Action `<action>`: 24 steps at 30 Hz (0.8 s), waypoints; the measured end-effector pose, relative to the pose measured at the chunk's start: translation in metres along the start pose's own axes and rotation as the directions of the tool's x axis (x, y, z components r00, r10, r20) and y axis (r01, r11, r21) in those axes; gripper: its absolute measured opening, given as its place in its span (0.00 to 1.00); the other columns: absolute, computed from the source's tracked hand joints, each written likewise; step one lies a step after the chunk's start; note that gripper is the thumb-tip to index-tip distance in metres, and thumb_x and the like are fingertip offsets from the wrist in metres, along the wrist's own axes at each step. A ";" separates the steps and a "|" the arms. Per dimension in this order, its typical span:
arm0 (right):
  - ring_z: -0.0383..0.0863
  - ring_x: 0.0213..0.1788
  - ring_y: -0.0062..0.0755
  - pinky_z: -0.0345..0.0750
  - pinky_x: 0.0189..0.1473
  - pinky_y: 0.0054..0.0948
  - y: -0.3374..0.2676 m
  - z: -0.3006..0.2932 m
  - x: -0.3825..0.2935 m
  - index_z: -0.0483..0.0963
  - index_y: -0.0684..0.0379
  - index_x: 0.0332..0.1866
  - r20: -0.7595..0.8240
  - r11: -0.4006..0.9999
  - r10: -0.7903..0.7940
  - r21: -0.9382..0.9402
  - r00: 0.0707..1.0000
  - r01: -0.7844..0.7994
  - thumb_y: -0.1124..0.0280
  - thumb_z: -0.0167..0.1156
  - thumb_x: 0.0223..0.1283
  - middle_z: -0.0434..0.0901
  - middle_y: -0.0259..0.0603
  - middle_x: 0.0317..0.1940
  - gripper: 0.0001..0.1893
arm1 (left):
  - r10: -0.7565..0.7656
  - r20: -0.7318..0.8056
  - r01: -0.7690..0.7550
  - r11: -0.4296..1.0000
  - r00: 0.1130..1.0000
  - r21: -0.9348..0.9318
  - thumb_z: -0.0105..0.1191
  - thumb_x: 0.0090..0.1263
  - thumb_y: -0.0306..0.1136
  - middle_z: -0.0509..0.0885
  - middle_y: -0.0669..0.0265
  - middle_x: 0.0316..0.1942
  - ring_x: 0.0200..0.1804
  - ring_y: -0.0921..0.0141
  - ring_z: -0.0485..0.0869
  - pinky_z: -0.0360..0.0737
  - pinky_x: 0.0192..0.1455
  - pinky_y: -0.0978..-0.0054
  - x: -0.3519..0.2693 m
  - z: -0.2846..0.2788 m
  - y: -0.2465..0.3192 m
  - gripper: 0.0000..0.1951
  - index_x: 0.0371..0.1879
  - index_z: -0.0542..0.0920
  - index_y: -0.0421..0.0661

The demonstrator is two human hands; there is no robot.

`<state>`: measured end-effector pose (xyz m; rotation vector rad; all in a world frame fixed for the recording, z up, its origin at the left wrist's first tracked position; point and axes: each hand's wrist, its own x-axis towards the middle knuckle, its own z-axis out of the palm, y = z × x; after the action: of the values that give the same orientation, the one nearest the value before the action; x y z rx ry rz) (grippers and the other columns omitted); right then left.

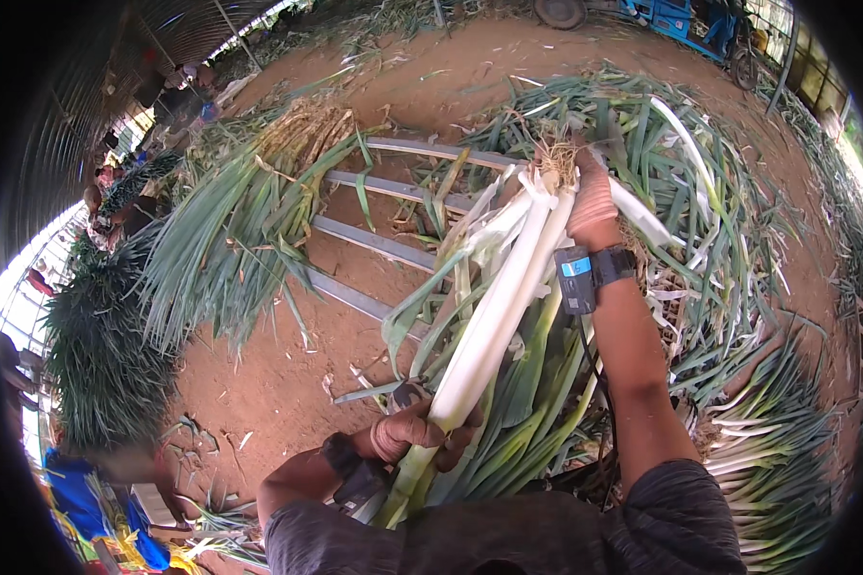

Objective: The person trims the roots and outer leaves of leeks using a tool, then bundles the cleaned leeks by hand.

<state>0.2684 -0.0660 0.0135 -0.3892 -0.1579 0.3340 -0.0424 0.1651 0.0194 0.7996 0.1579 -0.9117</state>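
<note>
A pair of thick white stalks, leeks or large green onions (500,309), lies slantwise across both hands. My left hand (431,435), in a thin worn glove, is closed around the stalks low down, where white turns to green. At the rooted end my right hand (586,176), also gloved, grips beside the brown roots (559,164); its fingers are partly hidden. Torn outer leaves (492,230) hang off the stalks on their left side. Below them, more green leaves (539,402) spread towards my body. Each wrist bears a strapped black device.
Metal rails (374,244) run left of the stalks, with a heap of untrimmed leeks (237,223) at their far end. Leaf scraps (719,180) pile up at right, above a row of white stalks (748,460). A blue vehicle (679,29) stands behind; people are at far left.
</note>
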 end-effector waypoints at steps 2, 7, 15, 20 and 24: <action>0.80 0.37 0.41 0.81 0.43 0.42 -0.003 -0.021 0.022 0.73 0.64 0.50 -0.204 0.972 -0.061 -0.234 0.977 0.012 0.56 0.54 0.69 0.81 0.48 0.37 0.19 | 0.021 -0.059 -0.024 0.998 0.998 -0.051 0.69 0.48 0.39 0.76 0.67 0.31 0.28 0.72 0.77 0.74 0.32 0.74 -0.003 -0.010 -0.004 0.34 0.55 0.71 0.40; 0.67 0.22 0.27 0.69 0.27 0.29 -0.106 -0.050 0.067 0.75 0.59 0.42 -0.512 0.893 -0.325 -0.443 0.795 0.081 0.61 0.48 0.71 0.67 0.33 0.21 0.13 | -0.204 -0.136 0.233 0.939 0.970 0.252 0.71 0.49 0.32 0.82 0.65 0.43 0.44 0.72 0.80 0.78 0.48 0.73 -0.038 -0.035 -0.043 0.33 0.57 0.74 0.39; 0.74 0.27 0.22 0.71 0.30 0.22 -0.084 0.029 0.029 0.79 0.59 0.43 -0.156 0.082 -0.154 -0.986 0.976 -0.145 0.55 0.67 0.59 0.76 0.33 0.26 0.17 | 0.063 -0.473 0.233 0.810 0.879 0.539 0.70 0.49 0.30 0.83 0.67 0.40 0.43 0.73 0.79 0.76 0.52 0.73 -0.025 -0.058 -0.049 0.27 0.51 0.79 0.41; 0.78 0.54 0.44 0.75 0.61 0.35 0.053 0.003 -0.079 0.68 0.74 0.59 -0.234 -0.430 0.256 -0.897 0.938 -0.106 0.51 0.77 0.43 0.78 0.56 0.50 0.44 | 0.093 -0.467 0.241 0.759 0.879 0.604 0.68 0.51 0.31 0.84 0.61 0.41 0.43 0.71 0.81 0.80 0.46 0.72 -0.013 -0.038 -0.043 0.30 0.55 0.76 0.36; 0.84 0.41 0.37 0.78 0.49 0.30 0.102 -0.031 -0.093 0.77 0.72 0.48 -0.115 0.126 -0.020 -0.986 0.993 -0.111 0.40 0.68 0.47 0.83 0.54 0.39 0.39 | 0.161 -0.464 0.240 0.684 0.871 0.688 0.67 0.52 0.31 0.85 0.59 0.42 0.43 0.72 0.82 0.80 0.46 0.73 -0.014 -0.025 -0.053 0.31 0.58 0.74 0.37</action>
<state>0.1586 -0.0207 -0.0634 -1.8394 -0.2641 0.2132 -0.0861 0.1725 -0.0209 1.8086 0.2637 -0.7835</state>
